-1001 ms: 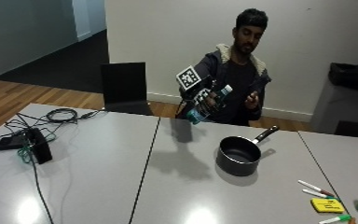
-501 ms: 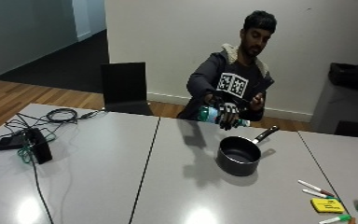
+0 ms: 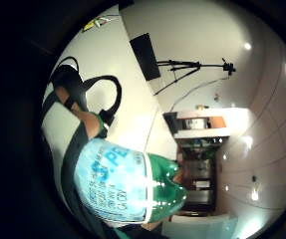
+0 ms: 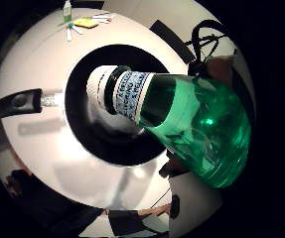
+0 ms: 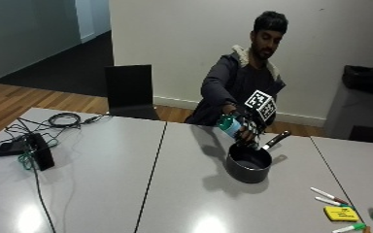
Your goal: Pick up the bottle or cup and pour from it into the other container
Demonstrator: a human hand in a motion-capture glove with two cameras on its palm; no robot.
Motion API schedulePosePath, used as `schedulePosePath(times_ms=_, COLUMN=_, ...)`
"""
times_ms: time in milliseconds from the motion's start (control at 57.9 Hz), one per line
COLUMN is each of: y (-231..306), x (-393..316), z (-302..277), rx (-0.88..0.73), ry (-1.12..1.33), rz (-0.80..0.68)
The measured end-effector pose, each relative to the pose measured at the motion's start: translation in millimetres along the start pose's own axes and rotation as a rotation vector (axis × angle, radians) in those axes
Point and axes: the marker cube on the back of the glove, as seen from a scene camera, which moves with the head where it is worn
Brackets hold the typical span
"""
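The green plastic bottle with a pale blue label (image 4: 191, 124) was already lifted and tipped, its white-capped mouth directly above the black saucepan (image 5: 248, 164) on the grey counter (image 5: 174, 194); no liquid flow was visible. The gloved right hand (image 5: 248, 127), the grip, was curled round the bottle body.

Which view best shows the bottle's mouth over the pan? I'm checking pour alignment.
The thumb side palm view: the bottle mouth sits inside the pan rim. The outside view has it small; the little finger view shows only the label.
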Motion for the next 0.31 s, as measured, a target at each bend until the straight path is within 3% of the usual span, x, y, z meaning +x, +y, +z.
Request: schedulePosePath(times_ms=311, y=4.7, x=0.1, z=1.7, rx=-0.016, ry=0.015, rz=0.011)
